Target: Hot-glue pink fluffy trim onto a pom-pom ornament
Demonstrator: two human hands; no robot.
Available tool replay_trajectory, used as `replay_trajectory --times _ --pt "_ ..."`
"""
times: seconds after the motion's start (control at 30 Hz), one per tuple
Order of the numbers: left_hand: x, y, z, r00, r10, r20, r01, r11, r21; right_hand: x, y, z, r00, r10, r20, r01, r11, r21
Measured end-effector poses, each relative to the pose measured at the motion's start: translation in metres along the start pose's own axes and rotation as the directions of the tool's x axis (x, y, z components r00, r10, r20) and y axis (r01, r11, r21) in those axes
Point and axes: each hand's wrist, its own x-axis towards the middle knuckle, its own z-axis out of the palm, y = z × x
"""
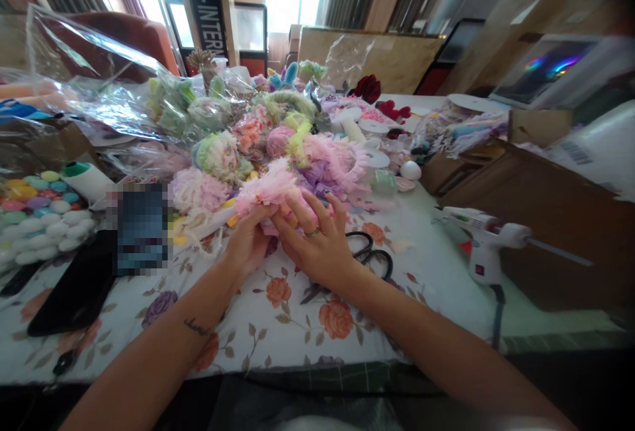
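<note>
Over the flowered cloth, my two hands are together at a pink frilly bundle (268, 186) that looks like soft tulle or fluffy yarn. My left hand (248, 242) grips it from the left, thumb on its near side. My right hand (317, 239), with a ring on one finger, is bent over its right side; the fingertips are partly hidden behind the pink material. Under my right wrist lies a pair of scissors (381, 260) with black handles, its blades partly covered. Just beyond the hands, pink ruffled trim (342, 153) and pale pink yarn (198, 190) are heaped.
On the right stand a white glue gun (489, 239) and a cardboard box (555, 219). To the left lie a black phone (74, 285), a thread cone (86, 183) and several coloured balls (44, 219). Clear plastic wrap (114, 87) and craft pieces fill the back.
</note>
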Motion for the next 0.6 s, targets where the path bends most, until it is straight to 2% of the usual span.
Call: replay_trajectory --times 0.13,0.27,0.33,0.4,0.43,0.47,0.53,0.57,0.6 --pt "0.001 0.0 -0.002 1.0 -0.01 0.007 0.011 1.0 -0.03 0.001 0.002 -0.004 0.999 -0.02 -0.026 0.022 0.998 0.052" --pt "0.001 0.001 0.001 0.999 0.035 -0.004 -0.035 0.999 -0.014 0.007 0.01 -0.023 0.994 -0.009 -0.107 0.022 0.992 0.122" --pt "0.002 0.001 0.002 0.996 0.084 0.003 -0.084 0.996 0.006 0.003 0.018 -0.039 0.988 0.078 -0.13 -0.059 0.988 0.144" --pt "0.003 0.001 0.002 0.993 0.114 0.001 -0.114 0.993 0.023 -0.013 0.028 -0.057 0.955 0.25 -0.162 -0.232 0.965 0.123" --pt "0.003 0.001 0.002 0.993 0.119 -0.002 -0.118 0.992 0.03 -0.026 0.034 -0.066 0.909 0.365 -0.201 -0.355 0.931 0.088" --pt "0.004 0.001 0.001 0.993 0.118 -0.008 -0.118 0.992 0.039 -0.042 0.041 -0.074 0.83 0.493 -0.262 -0.497 0.866 0.057" --pt "0.004 0.0 0.001 0.993 0.114 -0.019 -0.113 0.992 0.052 -0.081 0.056 -0.088 0.62 0.686 -0.382 -0.731 0.682 0.038" --pt "0.004 0.0 0.001 0.993 0.114 -0.022 -0.113 0.992 0.057 -0.101 0.064 -0.093 0.499 0.759 -0.418 -0.829 0.558 0.026" --pt "0.004 0.0 0.001 0.993 0.115 -0.025 -0.113 0.992 0.061 -0.121 0.072 -0.099 0.408 0.788 -0.462 -0.892 0.453 -0.015"
